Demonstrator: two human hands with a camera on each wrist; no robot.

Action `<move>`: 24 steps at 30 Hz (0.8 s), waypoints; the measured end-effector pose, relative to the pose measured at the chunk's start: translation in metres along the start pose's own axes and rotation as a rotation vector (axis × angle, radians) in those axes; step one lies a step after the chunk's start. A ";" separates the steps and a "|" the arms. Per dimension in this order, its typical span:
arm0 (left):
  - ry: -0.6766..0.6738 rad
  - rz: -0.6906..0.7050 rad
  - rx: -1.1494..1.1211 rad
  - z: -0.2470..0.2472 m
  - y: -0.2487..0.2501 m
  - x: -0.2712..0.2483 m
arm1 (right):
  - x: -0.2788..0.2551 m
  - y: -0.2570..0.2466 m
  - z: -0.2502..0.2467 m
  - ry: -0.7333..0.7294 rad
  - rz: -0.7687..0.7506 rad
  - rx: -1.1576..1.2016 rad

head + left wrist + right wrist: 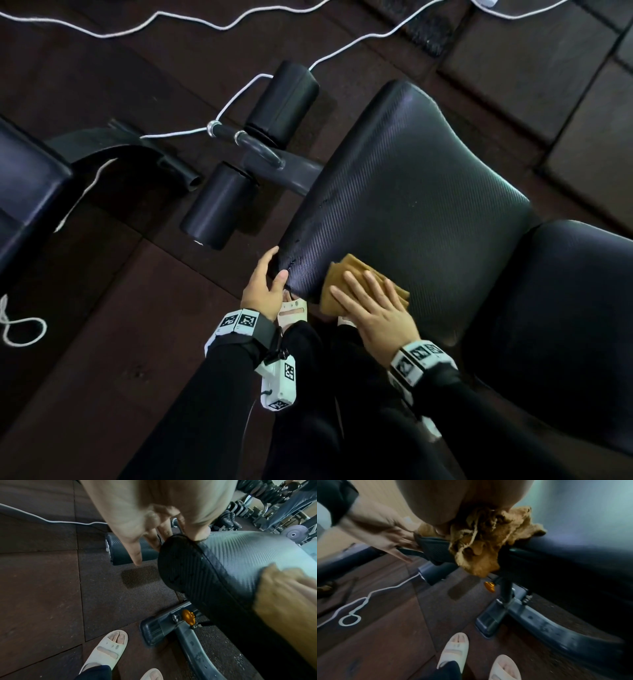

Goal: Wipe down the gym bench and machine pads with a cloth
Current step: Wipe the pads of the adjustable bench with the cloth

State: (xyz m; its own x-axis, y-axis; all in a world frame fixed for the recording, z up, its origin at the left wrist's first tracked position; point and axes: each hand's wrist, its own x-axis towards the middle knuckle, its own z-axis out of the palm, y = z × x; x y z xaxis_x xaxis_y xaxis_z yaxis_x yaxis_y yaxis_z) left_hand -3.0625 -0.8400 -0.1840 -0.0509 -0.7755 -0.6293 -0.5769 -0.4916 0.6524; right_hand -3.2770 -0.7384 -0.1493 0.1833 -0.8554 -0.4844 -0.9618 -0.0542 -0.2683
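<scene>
The right hand [378,313], fingers spread flat, presses the cloth [346,274] onto the seat pad [411,178]. The left hand [262,286] pinches the pad's near corner. The cloth looks soft and limp; palm pressure suits it.

You are standing in a gym. Across the middle of the head view runs a weight bench with a textured black seat pad [411,192] and, at upper centre, two foam leg rollers [284,99] on a steel frame. The floor [102,308] is laid in dark rubber tiles with visible seams. At the upper right of the left wrist view, racks of dumbbells [240,513] and a weight plate [296,532] stand behind the bench.
</scene>
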 end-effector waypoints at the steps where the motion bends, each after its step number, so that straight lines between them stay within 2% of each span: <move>1: -0.002 -0.001 -0.009 0.000 0.000 0.000 | -0.008 0.008 -0.002 -0.012 0.040 0.006; 4: -0.004 0.002 -0.029 0.000 -0.001 0.000 | -0.013 0.024 -0.012 -0.016 0.166 0.067; 7: -0.002 0.008 -0.048 0.001 -0.001 0.000 | 0.006 0.029 -0.018 0.040 0.271 0.168; 13: -0.007 0.010 -0.081 0.002 -0.001 0.001 | 0.071 0.005 -0.035 0.120 0.312 0.278; 15: 0.010 0.022 -0.096 0.002 0.000 -0.001 | 0.079 -0.008 -0.035 0.118 0.278 0.272; 20: 0.056 0.034 -0.088 0.005 0.001 -0.002 | 0.058 -0.033 -0.016 0.077 0.038 0.129; 24: 0.039 0.044 -0.082 0.004 -0.004 -0.002 | 0.026 -0.042 0.005 0.057 0.037 0.105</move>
State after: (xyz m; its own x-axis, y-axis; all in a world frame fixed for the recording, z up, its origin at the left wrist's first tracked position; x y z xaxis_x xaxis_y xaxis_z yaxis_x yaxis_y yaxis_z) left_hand -3.0637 -0.8348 -0.1866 -0.0419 -0.8114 -0.5830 -0.5064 -0.4858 0.7125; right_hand -3.2308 -0.7562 -0.1548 0.1337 -0.8839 -0.4481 -0.9407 0.0291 -0.3381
